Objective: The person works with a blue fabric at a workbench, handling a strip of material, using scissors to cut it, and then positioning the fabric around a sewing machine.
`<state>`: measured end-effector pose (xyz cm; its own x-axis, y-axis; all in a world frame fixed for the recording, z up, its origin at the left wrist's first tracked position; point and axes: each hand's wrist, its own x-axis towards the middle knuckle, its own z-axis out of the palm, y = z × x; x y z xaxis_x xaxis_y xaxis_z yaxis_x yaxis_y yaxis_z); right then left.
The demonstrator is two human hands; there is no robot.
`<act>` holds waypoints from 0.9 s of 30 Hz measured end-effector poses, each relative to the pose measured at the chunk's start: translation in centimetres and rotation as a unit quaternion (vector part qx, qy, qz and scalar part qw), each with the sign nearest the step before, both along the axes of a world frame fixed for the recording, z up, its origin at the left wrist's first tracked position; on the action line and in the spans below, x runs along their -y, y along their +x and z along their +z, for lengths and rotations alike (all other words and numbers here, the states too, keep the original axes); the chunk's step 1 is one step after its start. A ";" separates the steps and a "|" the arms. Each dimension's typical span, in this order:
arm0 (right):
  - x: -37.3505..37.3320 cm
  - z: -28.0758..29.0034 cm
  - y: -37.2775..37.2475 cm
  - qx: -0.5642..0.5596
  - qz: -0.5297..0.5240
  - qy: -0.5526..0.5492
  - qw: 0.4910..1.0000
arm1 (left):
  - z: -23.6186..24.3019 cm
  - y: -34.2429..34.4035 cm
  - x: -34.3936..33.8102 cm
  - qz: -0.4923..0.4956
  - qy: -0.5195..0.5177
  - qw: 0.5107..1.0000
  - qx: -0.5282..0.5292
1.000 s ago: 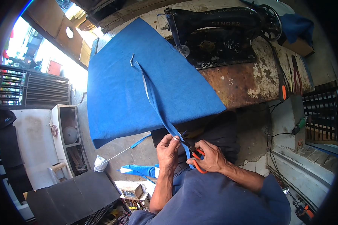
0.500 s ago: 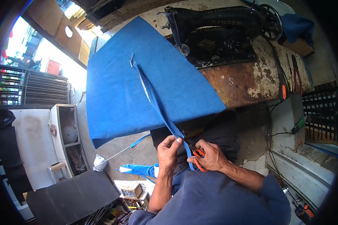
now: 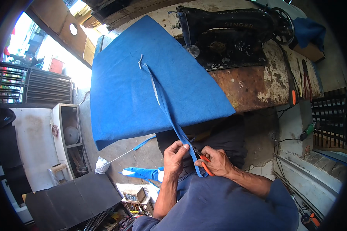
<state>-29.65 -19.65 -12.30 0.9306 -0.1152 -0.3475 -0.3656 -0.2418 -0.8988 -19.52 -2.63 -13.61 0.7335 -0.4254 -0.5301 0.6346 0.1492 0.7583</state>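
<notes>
Left hand (image 3: 174,158) pinches the strip (image 3: 166,109) between thumb and forefinger, just off the table's near edge, over the lap. Right hand (image 3: 216,163) grips the scissors (image 3: 207,168) by the orange handles, blades against the strip. From the pinch, the strip's far run lies up across the sheet (image 3: 119,92); the near end loops below the scissors.

Around: sheet covers the table's (image 3: 250,90) left end and passes its near edge. Machine (image 3: 227,42) stands toward the far edge, needle end right at the sheet's right side, so it blocks that way. Pliers (image 3: 307,79) lie by the right edge, an orange-tipped tool (image 3: 293,97) at the near right corner, box (image 3: 310,52) with a rag (image 3: 310,32) on it at the far right corner. Bundle (image 3: 101,165) and blue offcuts (image 3: 142,173) sit left of the left forearm, off the table; shelf (image 3: 71,134) further left.

Hard to see: blade tips sit in dark behind the strip, can't tell how wide they are. Right fingers mostly curled out of sight. Needle too small to make out. Sheet hides the table's near left corner. Offcuts partly cut off by the forearm.
</notes>
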 end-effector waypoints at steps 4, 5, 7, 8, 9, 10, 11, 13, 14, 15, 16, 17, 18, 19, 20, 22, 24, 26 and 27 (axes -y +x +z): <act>0.0 0.3 0.2 0.010 -0.007 0.056 0.998 | 0.0 0.1 -0.2 -0.005 0.005 1.000 0.000; 0.0 0.3 0.3 0.022 -0.005 0.057 0.998 | 0.0 0.1 -0.3 -0.015 0.006 1.000 -0.001; -0.1 0.2 0.5 0.040 -0.008 0.055 0.998 | 0.1 0.1 -0.4 -0.026 0.011 1.000 -0.002; -0.2 0.1 0.6 0.045 -0.012 0.052 0.998 | 0.1 0.1 -0.5 -0.024 0.016 1.000 0.004; -0.3 0.0 0.6 0.059 -0.017 0.039 0.997 | 0.1 0.2 -0.5 -0.023 0.021 0.999 0.008; -0.4 0.0 0.6 0.043 -0.019 0.049 0.998 | 0.2 0.2 -0.5 -0.022 0.026 0.999 0.011; -0.5 -0.1 0.5 0.035 -0.021 0.048 0.998 | 0.3 0.2 -0.5 -0.028 0.023 0.999 0.010; -0.7 -0.2 0.2 0.034 -0.021 0.039 0.998 | 0.6 0.3 -0.4 -0.033 0.027 0.999 0.002; -0.7 -0.2 0.1 0.042 -0.020 0.030 0.998 | 0.8 0.3 -0.3 -0.031 0.019 0.999 0.015; -0.7 -0.2 0.0 0.053 -0.020 0.006 0.998 | 1.0 0.4 -0.1 -0.023 0.020 0.999 0.024; -0.6 -0.3 -0.1 0.058 -0.020 0.008 0.998 | 1.2 0.7 0.1 -0.017 0.034 0.999 0.026; -0.6 -0.3 -0.2 0.063 -0.018 -0.002 0.998 | 1.3 1.0 0.3 -0.010 0.043 0.996 0.075; -0.6 -0.3 -0.2 0.076 -0.015 -0.026 0.997 | 1.5 1.3 0.6 -0.006 0.059 0.990 0.128; -0.6 -0.3 -0.2 0.077 -0.016 -0.026 0.997 | 1.6 1.9 0.8 0.002 0.094 0.985 0.141; -0.6 -0.3 -0.2 0.084 -0.016 -0.040 0.996 | 1.6 2.5 1.1 0.006 0.154 0.971 0.181; -0.7 -0.3 -0.2 0.098 -0.017 -0.061 0.993 | 1.6 3.6 1.2 0.002 0.180 0.972 0.152; -0.7 -0.3 -0.2 0.108 -0.023 -0.082 0.990 | 1.6 3.9 1.3 0.045 0.106 0.989 0.094; -0.6 -0.3 -0.2 0.100 -0.029 -0.069 0.992 | 1.5 3.8 1.3 0.077 0.032 0.996 0.032; -0.6 -0.2 -0.3 0.097 -0.030 -0.078 0.992 | 1.5 3.7 1.3 0.089 -0.012 0.996 0.002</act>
<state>-29.92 -19.05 -12.54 0.9680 -0.2105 -0.1365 -0.2077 -0.3667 -0.9068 -15.85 -3.89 -12.12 0.8003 -0.3012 -0.5185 0.5938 0.2770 0.7555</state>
